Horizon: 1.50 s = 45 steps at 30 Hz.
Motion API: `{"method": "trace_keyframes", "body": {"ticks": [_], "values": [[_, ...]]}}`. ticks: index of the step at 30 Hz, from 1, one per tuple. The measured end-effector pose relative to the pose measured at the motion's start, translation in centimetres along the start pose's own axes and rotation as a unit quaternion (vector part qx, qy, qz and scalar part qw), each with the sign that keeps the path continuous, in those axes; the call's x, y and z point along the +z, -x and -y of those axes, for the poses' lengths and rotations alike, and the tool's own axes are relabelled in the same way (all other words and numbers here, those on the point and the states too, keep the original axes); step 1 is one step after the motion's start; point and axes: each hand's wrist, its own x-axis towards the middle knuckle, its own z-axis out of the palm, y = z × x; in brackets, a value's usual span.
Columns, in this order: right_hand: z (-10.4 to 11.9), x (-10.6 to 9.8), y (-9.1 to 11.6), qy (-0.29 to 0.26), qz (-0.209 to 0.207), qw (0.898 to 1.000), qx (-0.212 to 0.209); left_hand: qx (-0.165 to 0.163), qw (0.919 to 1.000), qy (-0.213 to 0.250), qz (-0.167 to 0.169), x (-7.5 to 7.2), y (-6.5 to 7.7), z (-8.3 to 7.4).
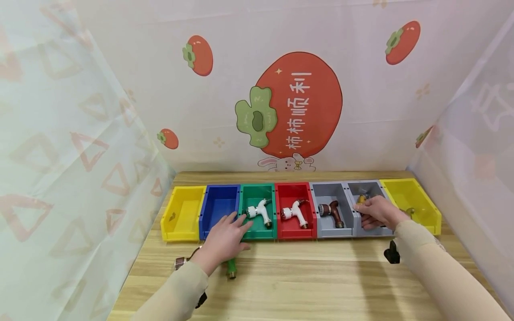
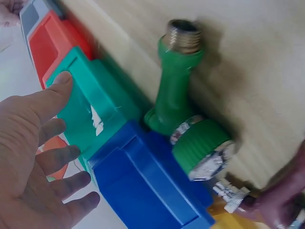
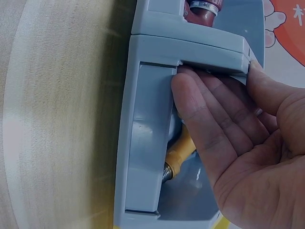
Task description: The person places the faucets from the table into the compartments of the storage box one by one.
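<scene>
My left hand is spread over the front of the blue bin and green bin, holding nothing. In the left wrist view its thumb overlaps the green bin's front edge. Under that hand, a green faucet lies on the table before the bins, and a dark red faucet beside it. My right hand reaches into the right grey bin, pinching its side wall between thumb and fingers. A yellow faucet lies inside this bin, partly hidden behind the fingers.
White faucets lie in the green bin and red bin; a brown faucet lies in the left grey bin. Yellow bins end the row, the right one holding a brass-coloured piece. Printed cloth walls enclose the wooden table.
</scene>
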Motion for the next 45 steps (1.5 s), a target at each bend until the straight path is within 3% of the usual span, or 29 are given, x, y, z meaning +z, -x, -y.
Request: {"method": "trace_keyframes", "body": {"ticks": [9,19,31,40,45], "values": [[0.1,0.0,0.1,0.002,-0.002,1.0,0.0,0.002,1.0,-0.002,-0.002,1.3,2.9,-0.4],[-0.1,0.0,0.0,0.0,0.0,1.0,-0.007,0.012,0.9999,0.007,-0.004,2.8,4.9,-0.6],[-0.2,0.0,0.1,0.001,0.0,1.0,-0.006,-0.003,0.9995,0.008,0.03,3.6,6.3,-0.6],[-0.1,0.0,0.1,-0.004,0.0,1.0,-0.005,0.01,0.9994,0.002,0.032,4.2,7.2,-0.3],[-0.2,0.1,0.1,-0.004,-0.002,1.0,-0.004,-0.008,0.9992,0.018,0.035,4.3,7.6,-0.1]]}}
